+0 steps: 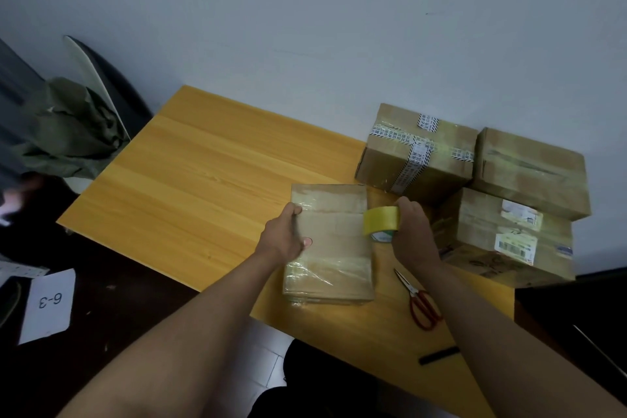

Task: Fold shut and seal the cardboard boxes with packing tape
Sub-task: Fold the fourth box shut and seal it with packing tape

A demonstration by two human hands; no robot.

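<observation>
- Head view: the box under work [330, 244] lies flat on the wooden tabletop [190, 180], near the front edge and right of centre. Its long axis runs from me toward the wall, tilted slightly. Its flaps are folded shut, and clear tape bands cross its top near both the far and near ends.
- My left hand [285, 234] rests on the left edge of that box, arm reaching in from lower left. The fingers curl over the far-left part of the top and side, and the thumb lies on the top face, so this hand grips the box.
- My right hand [412, 231] clasps the yellow tape roll [381, 222] from above, arm coming in from lower right. The roll stands on edge at the right edge of the box, its open core facing roughly toward me and downward. I cannot tell whether a tape strip runs from the roll onto the box.
- Three further boxes stand at the right rear of the tabletop, close together: one with printed white tape crossed over it [417, 151] by the wall, a plain one [531, 170] to its right, and one bearing white labels [505, 237] nearer me, just beside my right hand.
- Red-handled scissors [419, 300] lie on the tabletop right of the box under work, blades closed and pointing away from me.
- A short dark strip [439, 355] lies near the front edge.
- A sheet marked "6-3" [47, 305] lies at lower left, off the tabletop.
</observation>
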